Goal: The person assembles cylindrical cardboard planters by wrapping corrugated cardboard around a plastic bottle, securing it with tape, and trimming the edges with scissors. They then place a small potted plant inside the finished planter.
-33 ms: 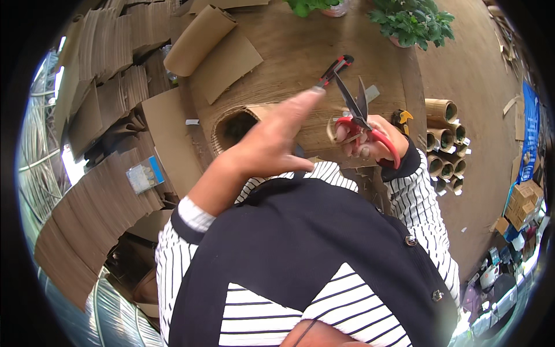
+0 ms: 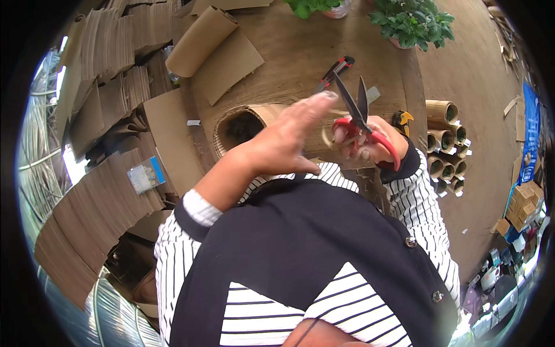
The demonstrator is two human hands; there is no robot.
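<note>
My left hand (image 2: pixel 283 136) is over the table, fingers stretched out and thumb apart, with nothing seen in its grip. Partly behind it lies a rolled cardboard tube (image 2: pixel 222 136), its dark open end turned left. My right hand (image 2: pixel 384 141) grips red-handled scissors (image 2: pixel 359 113), their dark blades spread and pointing away from me. A thin tan strand (image 2: pixel 327 137) loops beside the right fingers; I cannot make out what it is. Beyond the hands rests a red and black utility knife (image 2: pixel 341 65), partly behind the scissors.
Flat cardboard stacks (image 2: pixel 95 220) crowd the left side, near a loosely curled cardboard sheet (image 2: pixel 202 43). Potted plants (image 2: pixel 411 26) stand at the far edge. On the right are a yellow and black tool (image 2: pixel 403 120) and several stacked cardboard tubes (image 2: pixel 444 141).
My left hand has shifted slightly right, showing more of the tube's open end. My right hand and the scissors stay almost in place.
</note>
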